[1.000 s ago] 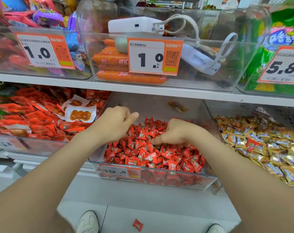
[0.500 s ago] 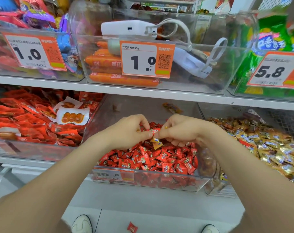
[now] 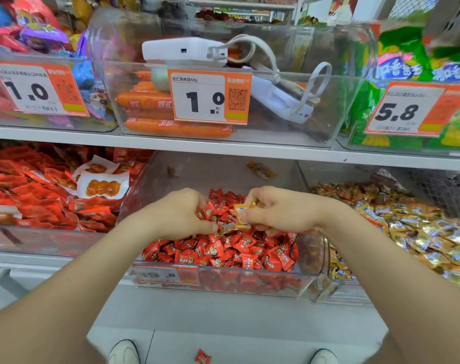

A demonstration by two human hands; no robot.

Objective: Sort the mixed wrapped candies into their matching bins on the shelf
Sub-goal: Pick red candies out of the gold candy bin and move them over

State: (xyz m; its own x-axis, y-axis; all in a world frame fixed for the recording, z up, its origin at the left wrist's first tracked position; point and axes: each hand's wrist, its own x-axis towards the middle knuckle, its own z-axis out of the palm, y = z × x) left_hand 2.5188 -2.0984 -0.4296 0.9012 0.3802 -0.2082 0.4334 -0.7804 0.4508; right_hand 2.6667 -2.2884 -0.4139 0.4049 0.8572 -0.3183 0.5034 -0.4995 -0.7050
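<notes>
Both hands over centre bin, gold candy held between them.
Left bin: red packets. Left hand curled above the red candies, thumb tip at the gold candy's lower end; cannot tell whether it grips. Right hand pinches that candy between thumb and fingers. Right bin: gold candies heaped.

Gold-wrapped candy: held over mid bin, tilted; R hand pinches upper end, L hand thumb at lower end.
Mid bin, clear plastic: front half heaped w/ red wrapped candies; one orange-gold stray at rear, apart from heap.
R bin, clear: heaped w/ gold/brown wrapped candies.
One red candy on floor below.
</notes>
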